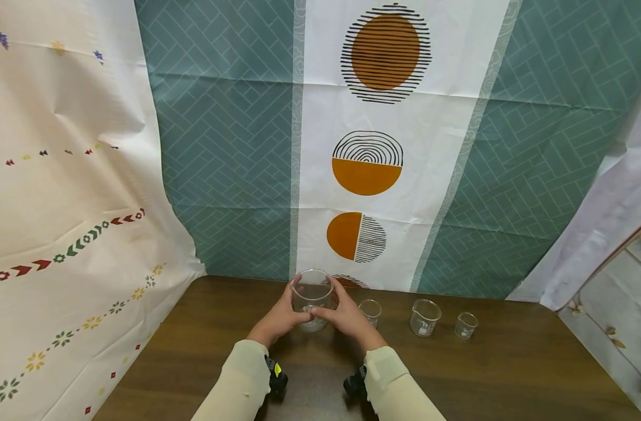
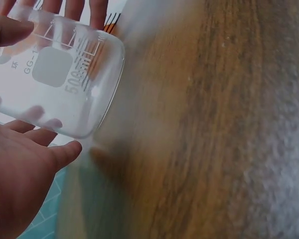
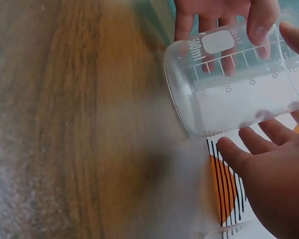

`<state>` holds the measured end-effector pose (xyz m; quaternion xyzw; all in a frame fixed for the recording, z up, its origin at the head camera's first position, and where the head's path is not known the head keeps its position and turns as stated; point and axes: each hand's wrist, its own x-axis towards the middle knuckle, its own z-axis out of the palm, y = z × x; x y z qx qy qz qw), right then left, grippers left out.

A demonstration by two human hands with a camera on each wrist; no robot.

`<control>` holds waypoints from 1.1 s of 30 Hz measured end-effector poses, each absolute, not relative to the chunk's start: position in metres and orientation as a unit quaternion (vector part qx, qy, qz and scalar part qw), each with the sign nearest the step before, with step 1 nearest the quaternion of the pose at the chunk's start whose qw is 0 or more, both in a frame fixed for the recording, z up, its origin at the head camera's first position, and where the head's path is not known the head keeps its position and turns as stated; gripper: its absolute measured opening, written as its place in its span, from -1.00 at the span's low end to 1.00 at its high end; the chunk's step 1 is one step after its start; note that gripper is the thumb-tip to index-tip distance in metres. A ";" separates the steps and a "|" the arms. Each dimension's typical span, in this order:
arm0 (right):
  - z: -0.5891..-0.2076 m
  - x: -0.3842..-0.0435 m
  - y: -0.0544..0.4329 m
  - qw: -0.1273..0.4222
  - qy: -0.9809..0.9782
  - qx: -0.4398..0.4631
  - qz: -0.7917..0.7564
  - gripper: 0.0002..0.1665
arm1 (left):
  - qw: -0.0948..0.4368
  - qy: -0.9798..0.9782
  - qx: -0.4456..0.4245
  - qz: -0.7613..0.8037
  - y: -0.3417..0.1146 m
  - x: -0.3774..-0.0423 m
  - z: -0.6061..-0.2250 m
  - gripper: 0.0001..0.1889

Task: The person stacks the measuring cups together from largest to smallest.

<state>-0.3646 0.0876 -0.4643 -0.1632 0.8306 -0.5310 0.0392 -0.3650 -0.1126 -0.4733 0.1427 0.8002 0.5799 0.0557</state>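
My left hand (image 1: 283, 316) and right hand (image 1: 347, 314) hold a large clear glass beaker (image 1: 312, 291) between them, one on each side. Both thumbs lie across its near face and the fingers wrap round its sides. White print on the beaker (image 2: 52, 67) reads 500 ml, with a scale and a blank white patch. It stands upright close over the wooden tabletop, and I see nothing inside it. In the right wrist view, the fingers of my right hand (image 3: 276, 172) spread along the glass near its base.
To the right stand a small beaker (image 1: 370, 309) partly behind my right hand, a medium spouted beaker (image 1: 424, 317) and the smallest beaker (image 1: 465, 325). A patterned cloth (image 1: 231, 146) hangs behind the brown wooden table (image 1: 489, 374). Another cloth (image 1: 62, 234) drapes along the left side.
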 end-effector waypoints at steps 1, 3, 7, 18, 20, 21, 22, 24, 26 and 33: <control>-0.464 -0.364 0.087 0.039 0.829 -0.164 -0.533 0.10 | 0.056 0.799 0.144 0.581 -0.112 -0.365 -0.473 0.08; -0.464 -0.364 0.087 0.037 0.827 -0.165 -0.536 0.09 | 0.056 0.800 0.145 0.580 -0.111 -0.365 -0.473 0.08; -0.464 -0.363 0.086 0.034 0.826 -0.167 -0.537 0.08 | 0.054 0.796 0.148 0.585 -0.110 -0.367 -0.474 0.08; -0.466 -0.364 0.087 0.033 0.830 -0.167 -0.530 0.05 | 0.058 0.795 0.141 0.587 -0.108 -0.364 -0.471 0.04; -0.465 -0.364 0.087 0.033 0.832 -0.167 -0.528 0.04 | 0.058 0.796 0.142 0.586 -0.108 -0.363 -0.470 0.04; -0.464 -0.364 0.087 0.033 0.832 -0.168 -0.528 0.04 | 0.059 0.795 0.139 0.587 -0.108 -0.363 -0.469 0.04; -0.464 -0.364 0.087 0.034 0.833 -0.166 -0.527 0.03 | 0.059 0.795 0.135 0.589 -0.108 -0.362 -0.468 0.04; -0.462 -0.363 0.087 0.037 0.834 -0.162 -0.526 0.04 | 0.053 0.796 0.137 0.587 -0.107 -0.361 -0.466 0.03; -0.460 -0.360 0.087 0.037 0.834 -0.162 -0.526 0.06 | 0.047 0.796 0.138 0.587 -0.107 -0.359 -0.464 0.03; -0.455 -0.348 0.091 0.034 0.830 -0.181 -0.526 0.05 | 0.040 0.784 0.145 0.602 -0.105 -0.355 -0.468 0.04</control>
